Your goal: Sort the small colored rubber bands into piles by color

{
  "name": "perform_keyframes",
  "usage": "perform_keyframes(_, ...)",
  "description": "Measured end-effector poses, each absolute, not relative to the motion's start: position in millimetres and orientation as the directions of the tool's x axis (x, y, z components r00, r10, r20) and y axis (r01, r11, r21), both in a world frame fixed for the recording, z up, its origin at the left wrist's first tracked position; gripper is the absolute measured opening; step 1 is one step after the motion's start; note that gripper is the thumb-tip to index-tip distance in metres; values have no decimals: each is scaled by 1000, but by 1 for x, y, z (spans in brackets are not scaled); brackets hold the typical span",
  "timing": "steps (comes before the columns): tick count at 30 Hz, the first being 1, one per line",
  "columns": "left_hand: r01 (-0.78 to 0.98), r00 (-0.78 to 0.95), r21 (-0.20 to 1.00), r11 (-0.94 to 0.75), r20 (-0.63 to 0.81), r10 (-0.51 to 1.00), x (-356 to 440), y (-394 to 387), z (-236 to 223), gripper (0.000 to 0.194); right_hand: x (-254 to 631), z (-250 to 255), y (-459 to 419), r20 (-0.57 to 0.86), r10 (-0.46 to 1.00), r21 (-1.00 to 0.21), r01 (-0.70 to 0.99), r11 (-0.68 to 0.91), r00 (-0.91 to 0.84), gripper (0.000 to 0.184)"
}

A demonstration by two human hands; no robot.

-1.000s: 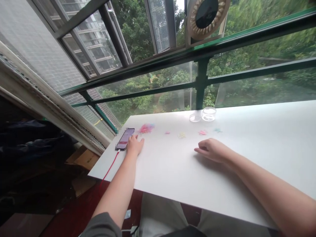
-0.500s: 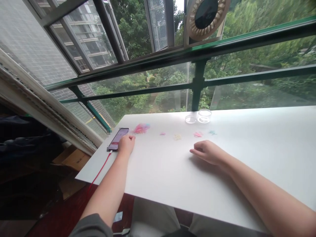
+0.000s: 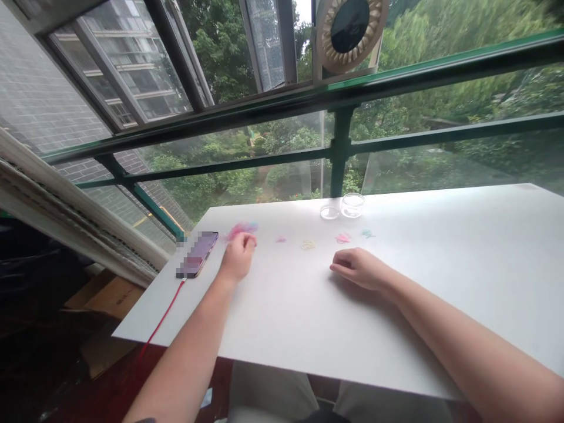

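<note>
Left fingers [image 3: 250, 239] crowd the near edge of the pink pile [image 3: 240, 228], room rightward.

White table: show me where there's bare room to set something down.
On the table, one bare patch lies between the left forearm and right forearm, below the yellow pile. Another lies right of the teal pile, beyond the right forearm. It's crowded at far left, where the phone, left hand and pink-and-blue pile sit close together.
</note>
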State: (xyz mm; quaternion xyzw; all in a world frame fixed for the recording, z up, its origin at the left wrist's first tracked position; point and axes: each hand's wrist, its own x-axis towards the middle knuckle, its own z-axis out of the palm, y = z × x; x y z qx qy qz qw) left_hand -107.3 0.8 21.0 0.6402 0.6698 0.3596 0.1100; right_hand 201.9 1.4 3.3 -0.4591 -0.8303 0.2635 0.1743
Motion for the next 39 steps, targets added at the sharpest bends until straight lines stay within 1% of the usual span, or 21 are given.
perform_keyframes(2, 666, 56, 704, -246, 282, 958, -72, 5, 24, 28, 201, 4, 1, 43, 855, -615, 661, 431, -517, 18)
perform_keyframes(3, 616, 161, 720, -319, 282, 946, -54, 6, 24, 28, 200, 4, 1, 42, 853, -621, 656, 430, -520, 16)
perform_keyframes(5, 540, 312, 727, -424, 294, 903, -23, 9, 20, 26, 199, 5, 1, 33, 851, -624, 654, 427, -524, 15)
perform_keyframes(7, 497, 389, 728, -473, 300, 871, 0, 10, 13, 24, 198, 6, 0, 14, 856, -625, 663, 412, -517, 16)
perform_keyframes(10, 462, 447, 742, -486, 278, 850, 13, 6, 2, 23, 196, 9, -2, -36, 857, -636, 674, 377, -514, 16)
perform_keyframes(13, 438, 490, 763, -476, 241, 838, 8, 2, -3, 22, 193, 15, -2, -82, 850, -665, 664, 343, -521, 19)
perform_keyframes(15, 435, 486, 775, -459, 227, 844, 2, 1, -3, 22, 190, 16, 0, -95, 832, -722, 613, 320, -546, 22)
perform_keyframes(17, 442, 467, 781, -440, 219, 857, -3, 1, -3, 23, 187, 13, 1, -66, 806, -825, 486, 288, -588, 26)
perform_keyframes(19, 449, 453, 784, -428, 213, 866, -6, 2, -3, 24, 185, 6, 2, 16, 807, -919, 309, 244, -590, 29)
perform_keyframes(21, 452, 451, 787, -420, 204, 869, -6, 2, -4, 24, 184, -1, 1, 90, 833, -960, 174, 218, -546, 31)
perform_keyframes(22, 452, 452, 789, -416, 199, 869, -6, 2, -5, 24, 185, -3, 0, 113, 844, -966, 142, 217, -524, 31)
perform_keyframes(25, 456, 461, 793, -403, 176, 870, -5, 2, -5, 23, 187, -7, -5, 122, 856, -966, 136, 218, -502, 27)
perform_keyframes(31, 479, 504, 785, -393, 120, 855, -4, -1, 0, 23, 189, -3, -9, 75, 868, -974, 149, 169, -491, 18)
perform_keyframes(39, 467, 522, 799, -379, 97, 847, -4, -4, 4, 23, 189, 0, -12, 51, 883, -971, 184, 153, -467, 13)
